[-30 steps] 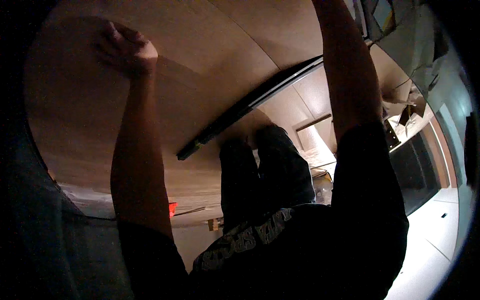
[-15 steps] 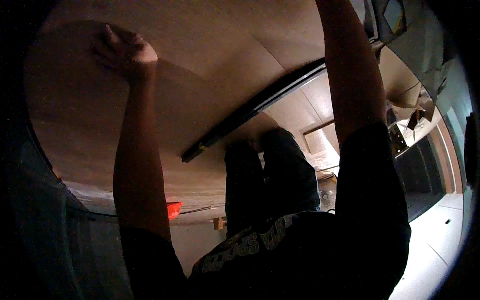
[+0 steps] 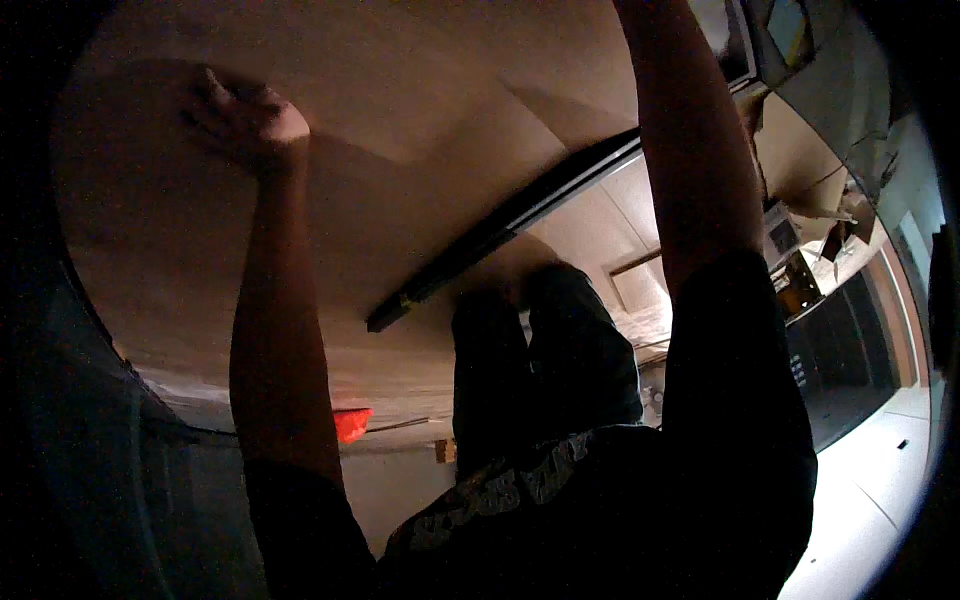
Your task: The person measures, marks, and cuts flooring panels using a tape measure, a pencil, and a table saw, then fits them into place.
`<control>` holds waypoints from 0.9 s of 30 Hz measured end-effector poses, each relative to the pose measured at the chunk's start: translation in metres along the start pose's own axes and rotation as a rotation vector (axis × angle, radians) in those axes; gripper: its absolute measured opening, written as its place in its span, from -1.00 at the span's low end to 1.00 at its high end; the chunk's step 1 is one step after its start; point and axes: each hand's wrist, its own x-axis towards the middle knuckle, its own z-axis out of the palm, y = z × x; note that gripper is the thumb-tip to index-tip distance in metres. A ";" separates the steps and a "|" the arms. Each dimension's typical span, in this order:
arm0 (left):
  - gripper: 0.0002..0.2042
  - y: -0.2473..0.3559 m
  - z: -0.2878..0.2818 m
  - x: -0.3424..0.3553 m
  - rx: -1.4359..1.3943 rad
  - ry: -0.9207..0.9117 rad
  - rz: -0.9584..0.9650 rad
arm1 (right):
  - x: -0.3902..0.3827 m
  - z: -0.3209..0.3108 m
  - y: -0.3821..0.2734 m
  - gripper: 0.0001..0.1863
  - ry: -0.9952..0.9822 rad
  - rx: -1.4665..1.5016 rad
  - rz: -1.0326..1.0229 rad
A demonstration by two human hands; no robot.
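Head view: the left hand (image 3: 258, 128) is at the far left, over a broad brown panel (image 3: 430, 90) that fills much of the left and far side of the scene. Its fingers are spread loosely apart, with nothing visible gripped between them. Their tips sink into shadow, and whether they touch the panel cannot be told. The right forearm (image 3: 700, 160) reaches away on the right and leaves the view at the far edge; the right hand lies outside the view, so the state of its fingers cannot be told.

A long dark bar (image 3: 505, 228) with a pale metallic strip along one side slants across the middle, against the brown panel. Its left end is nearer, between the left forearm (image 3: 280, 290) and the person's legs (image 3: 545, 350), and its right end passes out of sight behind the right forearm. A small yellowish mark shows near the left end.

Just right of the left forearm is a bright red item (image 3: 351, 425), with a thin dark stick (image 3: 398, 426) beside it and a small light-brown block (image 3: 445, 452) a little farther right. Beyond the right arm lie jumbled objects (image 3: 835, 235), a large dark panel (image 3: 845, 360) and, nearer, a bright white surface (image 3: 860, 520).
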 end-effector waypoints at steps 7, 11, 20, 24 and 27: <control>-0.41 0.000 -0.005 0.008 -0.303 0.108 -0.107 | 0.031 0.022 0.047 -0.39 0.125 -0.146 -0.136; -0.40 -0.002 -0.020 0.018 -0.287 0.072 -0.167 | 0.023 0.008 0.008 -0.33 0.007 -0.095 -0.051; -0.43 -0.003 -0.023 0.017 -0.505 0.079 -0.417 | 0.040 0.019 0.013 -0.18 -0.011 0.006 -0.075; -0.40 0.000 -0.046 0.016 -0.479 -0.181 -0.465 | 0.018 0.002 -0.001 -0.17 -0.086 -0.081 0.032; -0.38 -0.006 -0.046 0.013 -0.449 -0.200 -0.475 | 0.023 0.025 0.020 -0.20 -0.121 0.355 -0.042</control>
